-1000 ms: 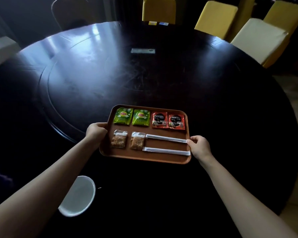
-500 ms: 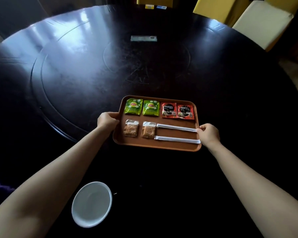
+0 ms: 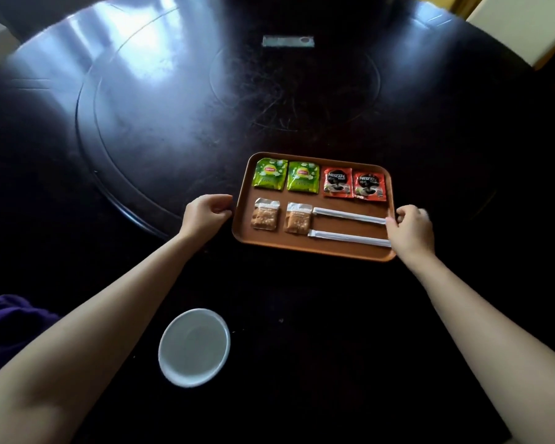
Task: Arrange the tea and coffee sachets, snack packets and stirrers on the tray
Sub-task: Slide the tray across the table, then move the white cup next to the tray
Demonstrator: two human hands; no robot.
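An orange-brown tray (image 3: 314,248) lies on the dark round table. Its back row holds two green tea sachets (image 3: 269,177) (image 3: 302,180) and two red coffee sachets (image 3: 338,182) (image 3: 369,186). In front lie two clear snack packets (image 3: 265,216) (image 3: 298,218) and two white wrapped stirrers (image 3: 350,215) (image 3: 350,237), laid parallel. My left hand (image 3: 205,216) hovers just off the tray's left rim, fingers loosely curled, a thin dark gap between them. My right hand (image 3: 410,229) covers the right rim, its thumb by the upper stirrer's end.
A white bowl (image 3: 194,347), with nothing in it, stands near the table's front edge, left of my arms. A small grey flat object (image 3: 288,41) lies far back on the table's inset turntable. A pale chair cushion (image 3: 526,24) shows at the top right.
The tray slid right and a little farther onto the table as the view dropped. My left hand has come off the left rim; the right hand stays at the right rim.
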